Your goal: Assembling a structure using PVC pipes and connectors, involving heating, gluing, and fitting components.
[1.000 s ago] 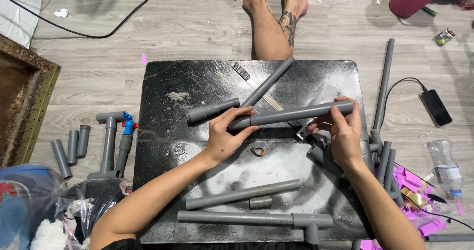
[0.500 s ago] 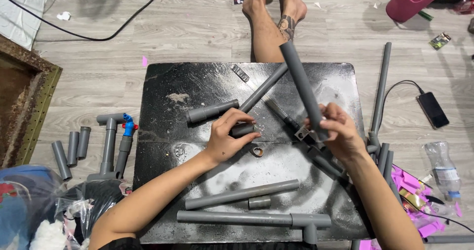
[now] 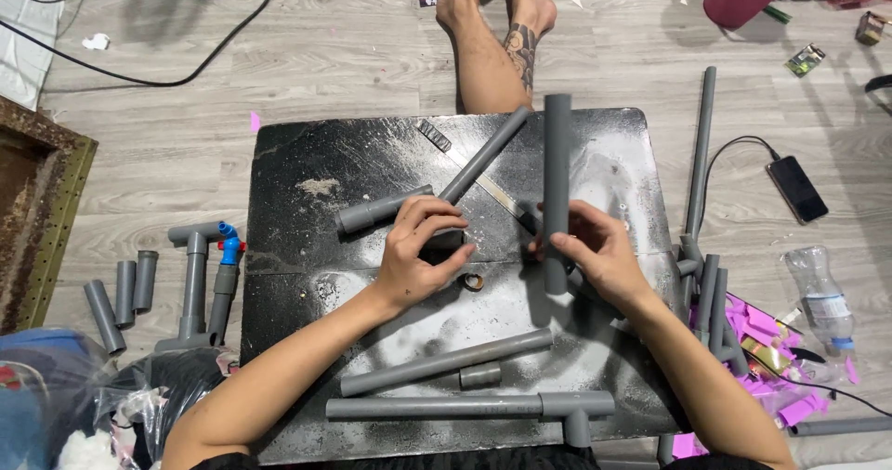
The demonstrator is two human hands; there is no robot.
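My right hand (image 3: 599, 247) grips a long grey plastic pipe (image 3: 557, 163) near its lower end, and the pipe points straight away from me over the black board (image 3: 307, 154). My left hand (image 3: 418, 252) is curled around a short dark grey fitting (image 3: 448, 241), just left of the pipe's near end. The two hands are a little apart. A small metal ring (image 3: 472, 281) lies on the board between them. Behind the hands, a diagonal grey pipe (image 3: 488, 154) joined to a thicker sleeve (image 3: 381, 212) rests on the board beside a thin metal ruler (image 3: 497, 196).
Near me on the board lie a loose pipe (image 3: 446, 363), a short coupling (image 3: 480, 375) and a pipe with a tee (image 3: 465, 407). On the floor at left are pipe pieces with a blue valve (image 3: 228, 242). At right are more pipes (image 3: 701, 154), a phone (image 3: 797, 189) and a bottle (image 3: 822, 298). Bare feet (image 3: 502, 24) rest beyond the board.
The long pipe has swung from lying crosswise in both hands to pointing away from me, held by the right hand alone. My left hand let go of it and closed on the short fitting.
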